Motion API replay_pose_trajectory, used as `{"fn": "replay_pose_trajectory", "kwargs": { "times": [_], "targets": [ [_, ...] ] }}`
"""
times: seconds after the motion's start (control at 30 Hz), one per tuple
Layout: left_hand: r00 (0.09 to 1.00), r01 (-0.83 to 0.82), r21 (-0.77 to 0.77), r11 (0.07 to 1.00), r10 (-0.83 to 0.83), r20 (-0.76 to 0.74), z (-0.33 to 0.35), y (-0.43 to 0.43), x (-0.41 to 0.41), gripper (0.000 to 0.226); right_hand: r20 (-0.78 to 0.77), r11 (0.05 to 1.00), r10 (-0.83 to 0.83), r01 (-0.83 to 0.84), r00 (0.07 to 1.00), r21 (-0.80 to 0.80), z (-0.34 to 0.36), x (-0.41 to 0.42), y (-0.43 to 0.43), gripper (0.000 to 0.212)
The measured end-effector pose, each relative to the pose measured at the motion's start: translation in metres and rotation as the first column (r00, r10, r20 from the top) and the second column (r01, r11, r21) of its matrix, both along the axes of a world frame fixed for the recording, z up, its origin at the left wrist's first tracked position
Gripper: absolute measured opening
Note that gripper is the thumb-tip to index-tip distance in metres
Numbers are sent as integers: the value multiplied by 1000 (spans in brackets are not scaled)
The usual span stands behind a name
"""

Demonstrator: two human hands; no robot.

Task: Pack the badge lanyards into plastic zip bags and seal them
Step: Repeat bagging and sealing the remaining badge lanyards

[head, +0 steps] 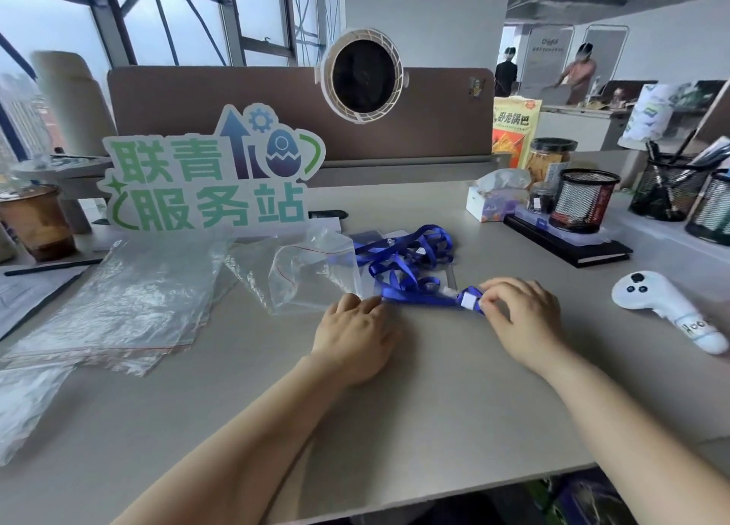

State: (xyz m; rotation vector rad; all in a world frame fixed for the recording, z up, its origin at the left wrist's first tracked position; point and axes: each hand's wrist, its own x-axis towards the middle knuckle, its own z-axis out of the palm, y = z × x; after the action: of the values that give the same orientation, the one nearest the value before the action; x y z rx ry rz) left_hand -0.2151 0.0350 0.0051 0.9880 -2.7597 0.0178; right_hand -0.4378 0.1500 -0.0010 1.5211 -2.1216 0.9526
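Bag stack (118, 307) lies flat at frame left. One loose bag (312, 275) sits centre, just above the left hand (355, 335). Left fingers (369, 307) are bent down on the left end of a blue strap (422, 298), holding it. Lanyards (407, 260) are tangled above, mid worktop (434, 386). Right hand (525, 319) pinches the strap's clip end. Controller (667, 311) lies far right.

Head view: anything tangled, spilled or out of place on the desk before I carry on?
The blue lanyards lie in a tangled heap mid-desk. One zip bag sits crumpled, apart from the flat stack of bags on the left. Nothing looks spilled or damaged.
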Motion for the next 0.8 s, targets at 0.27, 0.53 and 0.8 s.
{"fn": "replay_pose_trajectory", "kwargs": {
  "times": [0.27,0.53,0.8],
  "targets": [
    [996,-5,-48,999,0,-91,8,5,18,35,93,965,204,-184,975,-184,23,19,-7,16],
    [971,-108,114,988,129,-201,10,17,47,41,-29,955,295,-296,955,-28,11,63,-38,11],
    [922,-252,228,941,305,-237,3,13,74,43,58,924,373,-366,926,-110,12,98,-45,10]
  ]
}}
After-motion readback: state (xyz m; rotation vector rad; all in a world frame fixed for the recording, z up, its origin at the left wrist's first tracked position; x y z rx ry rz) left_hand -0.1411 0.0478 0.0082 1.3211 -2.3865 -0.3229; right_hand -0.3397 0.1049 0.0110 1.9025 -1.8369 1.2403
